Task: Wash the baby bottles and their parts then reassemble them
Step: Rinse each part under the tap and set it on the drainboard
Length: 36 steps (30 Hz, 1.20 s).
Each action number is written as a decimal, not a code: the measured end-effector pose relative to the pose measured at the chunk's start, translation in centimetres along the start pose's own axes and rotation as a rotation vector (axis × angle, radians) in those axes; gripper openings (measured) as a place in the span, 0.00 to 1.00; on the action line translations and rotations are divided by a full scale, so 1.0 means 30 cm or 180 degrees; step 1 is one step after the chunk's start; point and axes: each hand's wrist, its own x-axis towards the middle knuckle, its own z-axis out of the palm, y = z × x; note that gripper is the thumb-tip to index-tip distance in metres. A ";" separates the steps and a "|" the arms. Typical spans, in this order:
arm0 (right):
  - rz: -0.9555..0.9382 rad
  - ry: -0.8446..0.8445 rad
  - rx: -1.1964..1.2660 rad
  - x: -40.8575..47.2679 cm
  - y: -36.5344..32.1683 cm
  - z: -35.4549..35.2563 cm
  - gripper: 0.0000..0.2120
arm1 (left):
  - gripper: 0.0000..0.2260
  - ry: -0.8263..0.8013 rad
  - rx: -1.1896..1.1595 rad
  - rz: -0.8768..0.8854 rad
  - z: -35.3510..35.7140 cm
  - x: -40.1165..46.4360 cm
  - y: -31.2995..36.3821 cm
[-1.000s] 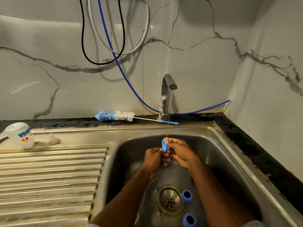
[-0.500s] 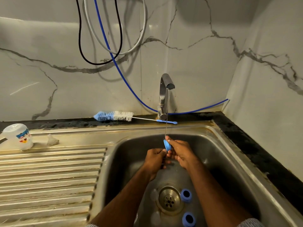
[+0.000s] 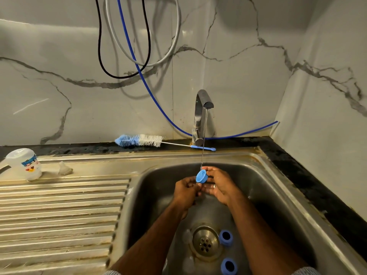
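Right hand (image 3: 220, 184) pinches a small blue bottle cap (image 3: 202, 176) at its edge, fingers curled round it, holding it tilted right under the thin stream from the tap (image 3: 202, 108) — water lands on the cap's top face. Left hand (image 3: 186, 188) sits just beside and slightly below it, fingers curled in toward the cap's underside; it touches or nearly touches the cap, but I can't tell whether it actually grips anything, the fingertips are hidden behind the cap and the other hand. Both hands are over the middle of the steel sink (image 3: 278, 195), above the drain (image 3: 205, 243). My read: this is the rinse step on one small part, early-to-mid task. Two blue screw rings (image 3: 226, 237) (image 3: 229, 266) lie in the basin just right of the drain, and a couple of clear pieces, likely teats, sit left of it — too blurred to be sure. On the drainboard (image 3: 59, 205) at far left, one clear bottle (image 3: 25, 163) with a printed label stands upside down, a clear teat (image 3: 64, 168) just beside it. The bottle brush (image 3: 143, 140) lies on the counter behind the sink, its handle passing in front of the tap base. Next move probably calls for turning the cap so the stream reaches the inner side, then parking it on the drainboard and picking a ring out of the basin. Wet, small part, so a firm pinch matters or it drops toward the drain.
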 end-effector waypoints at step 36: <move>0.0530 0.0411 -0.1021 -0.051 0.001 0.002 0.27 | 0.17 -0.0237 0.0558 0.0368 -0.011 0.010 -0.019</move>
